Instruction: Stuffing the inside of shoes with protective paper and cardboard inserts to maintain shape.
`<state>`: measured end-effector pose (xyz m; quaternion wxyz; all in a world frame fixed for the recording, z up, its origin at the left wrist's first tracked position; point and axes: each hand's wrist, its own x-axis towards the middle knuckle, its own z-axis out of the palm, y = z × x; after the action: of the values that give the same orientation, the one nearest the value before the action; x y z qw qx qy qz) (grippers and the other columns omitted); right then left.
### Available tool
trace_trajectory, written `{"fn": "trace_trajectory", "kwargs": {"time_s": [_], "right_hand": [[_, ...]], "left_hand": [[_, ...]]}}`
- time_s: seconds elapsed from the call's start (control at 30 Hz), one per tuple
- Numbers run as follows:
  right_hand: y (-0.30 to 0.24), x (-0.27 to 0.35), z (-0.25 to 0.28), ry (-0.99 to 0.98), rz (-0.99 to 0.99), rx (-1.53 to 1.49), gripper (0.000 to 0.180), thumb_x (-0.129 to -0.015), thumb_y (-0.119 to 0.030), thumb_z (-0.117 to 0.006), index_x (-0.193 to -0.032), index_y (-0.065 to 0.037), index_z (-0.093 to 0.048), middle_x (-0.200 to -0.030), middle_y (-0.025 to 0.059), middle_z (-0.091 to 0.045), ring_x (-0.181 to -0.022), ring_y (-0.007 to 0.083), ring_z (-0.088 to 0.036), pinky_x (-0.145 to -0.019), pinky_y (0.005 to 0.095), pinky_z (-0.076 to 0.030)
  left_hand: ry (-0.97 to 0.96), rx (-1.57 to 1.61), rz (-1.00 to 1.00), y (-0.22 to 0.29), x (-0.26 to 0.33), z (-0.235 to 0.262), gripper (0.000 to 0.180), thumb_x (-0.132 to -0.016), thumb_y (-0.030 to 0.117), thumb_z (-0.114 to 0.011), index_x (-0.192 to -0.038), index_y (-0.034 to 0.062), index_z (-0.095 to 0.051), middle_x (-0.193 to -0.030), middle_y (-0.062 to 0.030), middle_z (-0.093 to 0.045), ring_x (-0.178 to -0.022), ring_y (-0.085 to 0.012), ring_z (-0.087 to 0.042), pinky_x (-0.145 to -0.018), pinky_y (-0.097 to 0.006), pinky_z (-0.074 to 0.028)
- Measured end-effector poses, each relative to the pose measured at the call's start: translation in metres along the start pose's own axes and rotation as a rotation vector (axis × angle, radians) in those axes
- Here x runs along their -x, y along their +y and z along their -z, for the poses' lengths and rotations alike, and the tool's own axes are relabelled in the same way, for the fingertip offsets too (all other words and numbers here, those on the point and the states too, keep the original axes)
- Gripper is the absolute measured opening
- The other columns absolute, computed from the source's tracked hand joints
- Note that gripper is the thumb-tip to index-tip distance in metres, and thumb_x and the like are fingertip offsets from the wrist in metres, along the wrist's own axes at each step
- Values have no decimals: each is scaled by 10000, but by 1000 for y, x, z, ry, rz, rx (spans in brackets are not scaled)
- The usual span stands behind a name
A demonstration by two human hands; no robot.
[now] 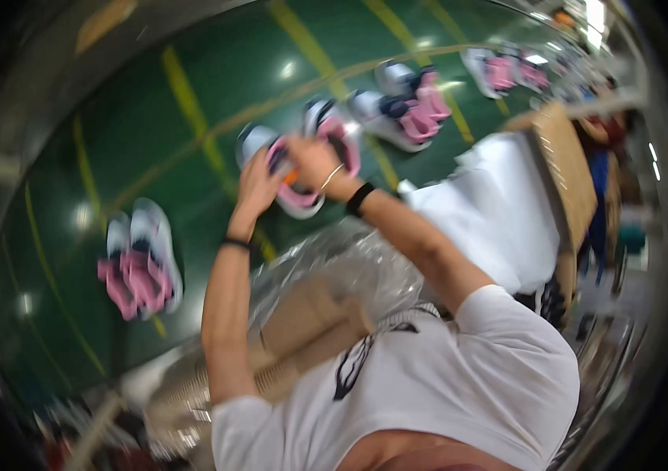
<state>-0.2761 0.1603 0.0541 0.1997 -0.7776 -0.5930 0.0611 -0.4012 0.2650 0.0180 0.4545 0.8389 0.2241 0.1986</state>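
A white, navy and pink sneaker (301,206) lies on the green surface in front of me, toe pointing away. My left hand (259,187) grips its left side near the opening. Over the opening, my right hand (312,161) has its fingers curled inward, blurred by motion; what they hold is hidden. A small orange patch (290,177) shows between the two hands. Just to the right sits a matching sneaker (343,141), partly covered by my right hand.
More pink-and-white sneakers stand in pairs: one pair (141,263) at left, another pair (404,114) to the right, others far right. White sheets (483,212) lie beside a cardboard box (561,165). Clear plastic (334,259) covers cardboard near my body. Yellow lines (184,90) mark the green surface.
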Motion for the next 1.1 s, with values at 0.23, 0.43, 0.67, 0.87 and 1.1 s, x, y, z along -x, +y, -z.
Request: {"fn": "trace_trajectory", "kwargs": {"time_s": [0.23,0.43,0.67,0.87,1.1], "right_hand": [[-9,36,13,236,106,-59,677,-537,-139,-774,-1105,-2,-431,-1081,148,-479,-990,317,-491,-832,375,-422],[-30,166,72,-167,24,-574,187,-752,-181,-676,-840,-56,-569,-738,108,-569,-676,273,-581,-585,365,-453],[-55,265,-16,-632,75,-1342,99,-737,-62,-661,-763,9,-597,-646,48,-589,-596,106,-546,-527,264,-434],[-64,271,-7,-561,22,-1434,76,-669,22,-571,-739,22,-600,-623,45,-603,-546,106,-570,-493,234,-447],[-40,286,100,-472,80,-1443,64,-747,-40,-607,-724,16,-587,-641,68,-602,-568,101,-573,-537,219,-448]], "left_hand": [[-42,-292,17,49,49,23,443,-805,156,-604,-1185,13,-429,-1063,-198,-537,-1001,-371,-531,-831,-425,-427],[-157,-185,-295,164,169,45,293,-742,79,-629,-1000,-7,-520,-883,-153,-538,-765,-305,-542,-679,-398,-438],[-216,-457,-368,150,284,-36,646,-653,317,-743,-1135,-31,-491,-967,-189,-528,-883,-359,-513,-750,-435,-423],[-205,-477,-327,131,299,-47,772,-618,397,-766,-1184,-34,-463,-1052,-208,-505,-974,-385,-471,-836,-457,-391],[-81,-129,-126,163,295,-45,717,-594,196,-789,-1187,-17,-447,-1071,-190,-506,-1034,-369,-460,-888,-439,-376]]}}
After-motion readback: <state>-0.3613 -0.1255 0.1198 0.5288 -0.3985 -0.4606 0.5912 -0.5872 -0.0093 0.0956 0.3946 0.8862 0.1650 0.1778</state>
